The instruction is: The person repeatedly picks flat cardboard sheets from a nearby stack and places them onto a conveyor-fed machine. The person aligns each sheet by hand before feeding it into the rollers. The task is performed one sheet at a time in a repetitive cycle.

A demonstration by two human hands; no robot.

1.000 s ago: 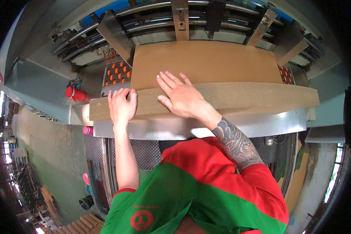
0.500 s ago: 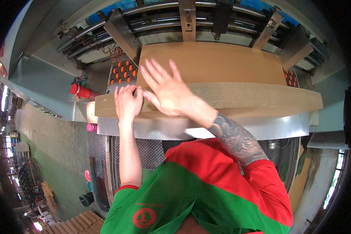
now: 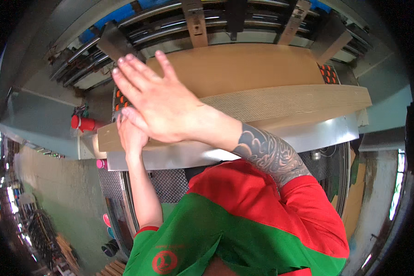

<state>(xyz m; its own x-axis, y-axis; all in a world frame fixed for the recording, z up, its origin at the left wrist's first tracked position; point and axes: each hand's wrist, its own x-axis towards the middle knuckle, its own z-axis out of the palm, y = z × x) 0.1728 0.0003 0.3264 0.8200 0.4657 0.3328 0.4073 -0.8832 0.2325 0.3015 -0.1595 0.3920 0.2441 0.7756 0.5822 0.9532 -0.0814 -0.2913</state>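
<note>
Since the earlier frame, the right hand (image 3: 158, 103) has swung leftward and now crosses in front of part of the left hand (image 3: 133, 135). Left of both hands lies a red-capped container (image 3: 83, 123), with orange rollers (image 3: 119, 99) showing just beyond the left hand. That hand is at the left part of a thick band of corrugated cardboard (image 3: 262, 110), fluted edges in view; its fingers are partly hidden, so whether they clamp the cardboard cannot be told. The right hand's fingers are spread apart, gripping nothing; whether it touches the left is unclear. The cardboard runs rightward past both hands, a smooth brown sheet (image 3: 244, 69) beyond it and a shiny metal ledge (image 3: 326, 131) on the person's side.
</note>
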